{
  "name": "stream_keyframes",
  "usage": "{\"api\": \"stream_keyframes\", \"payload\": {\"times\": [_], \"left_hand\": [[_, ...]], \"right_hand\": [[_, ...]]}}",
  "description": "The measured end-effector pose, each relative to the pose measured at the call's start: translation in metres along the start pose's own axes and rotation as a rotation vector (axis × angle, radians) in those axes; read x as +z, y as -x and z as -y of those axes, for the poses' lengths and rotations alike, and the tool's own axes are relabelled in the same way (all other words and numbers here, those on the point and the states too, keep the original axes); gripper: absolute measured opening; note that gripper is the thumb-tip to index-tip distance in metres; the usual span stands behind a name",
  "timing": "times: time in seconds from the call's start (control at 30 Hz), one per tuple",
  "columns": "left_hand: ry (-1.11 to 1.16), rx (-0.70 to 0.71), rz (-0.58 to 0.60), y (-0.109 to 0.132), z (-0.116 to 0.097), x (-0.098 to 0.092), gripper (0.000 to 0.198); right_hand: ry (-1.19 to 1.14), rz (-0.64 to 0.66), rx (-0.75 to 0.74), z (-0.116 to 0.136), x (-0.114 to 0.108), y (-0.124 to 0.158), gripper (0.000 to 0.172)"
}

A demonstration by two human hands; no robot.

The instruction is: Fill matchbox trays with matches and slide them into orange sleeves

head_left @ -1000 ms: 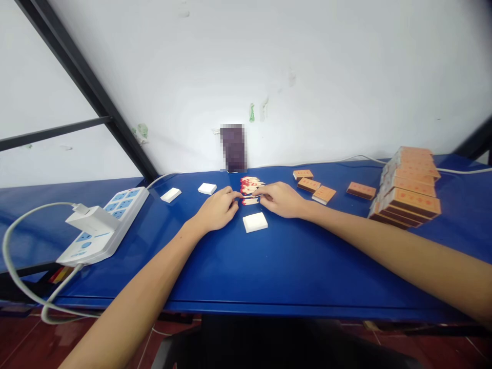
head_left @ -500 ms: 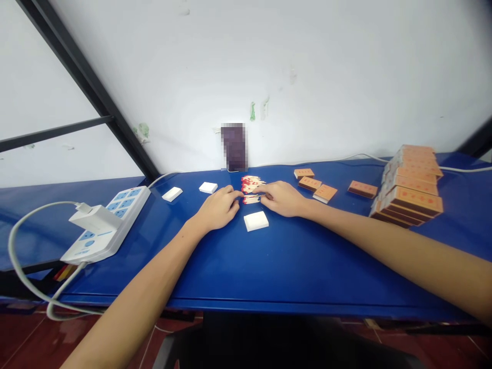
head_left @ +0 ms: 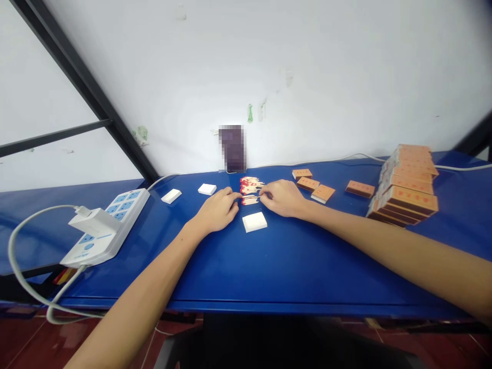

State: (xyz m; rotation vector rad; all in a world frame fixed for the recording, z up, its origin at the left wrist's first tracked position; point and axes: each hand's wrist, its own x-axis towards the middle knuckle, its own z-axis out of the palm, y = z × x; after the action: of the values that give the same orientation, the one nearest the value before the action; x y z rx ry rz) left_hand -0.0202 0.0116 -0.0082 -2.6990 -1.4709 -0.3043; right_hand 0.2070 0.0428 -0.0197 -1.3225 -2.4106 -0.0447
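A small heap of red-tipped matches [head_left: 249, 186] lies on the blue table [head_left: 292, 261] near the wall. My left hand [head_left: 217, 211] rests at the heap's left edge with its fingers curled and pinched toward the matches. On the heap's right side my right hand [head_left: 282, 197] has its fingers pinched on a few matches. Just in front of both hands sits a white inner tray of a matchbox [head_left: 254, 222].
Two more white trays [head_left: 207, 189] [head_left: 171, 196] lie to the left. Orange matchboxes [head_left: 322, 193] are scattered right, with a tall stack [head_left: 408, 185] beyond. A white power strip [head_left: 107, 224] with a plugged adapter and cable sits far left. A dark object [head_left: 232, 148] leans on the wall.
Both hands stay at the match heap with only slight finger shifts. The view has tilted a little.
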Motion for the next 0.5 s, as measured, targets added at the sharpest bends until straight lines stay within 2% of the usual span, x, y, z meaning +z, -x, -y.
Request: {"api": "stream_keyframes", "payload": {"times": [0.37,0.5], "left_hand": [[-0.004,0.017,-0.004,-0.0003,0.0027,0.0024,0.039],[0.008,0.019,-0.008,-0.0001,0.0024,0.0023,0.038]], "right_hand": [[-0.104,-0.033,-0.136,-0.001,-0.0013,0.0023,0.031],[-0.116,-0.051,-0.145,-0.001,-0.0017,0.0026,0.028]]}}
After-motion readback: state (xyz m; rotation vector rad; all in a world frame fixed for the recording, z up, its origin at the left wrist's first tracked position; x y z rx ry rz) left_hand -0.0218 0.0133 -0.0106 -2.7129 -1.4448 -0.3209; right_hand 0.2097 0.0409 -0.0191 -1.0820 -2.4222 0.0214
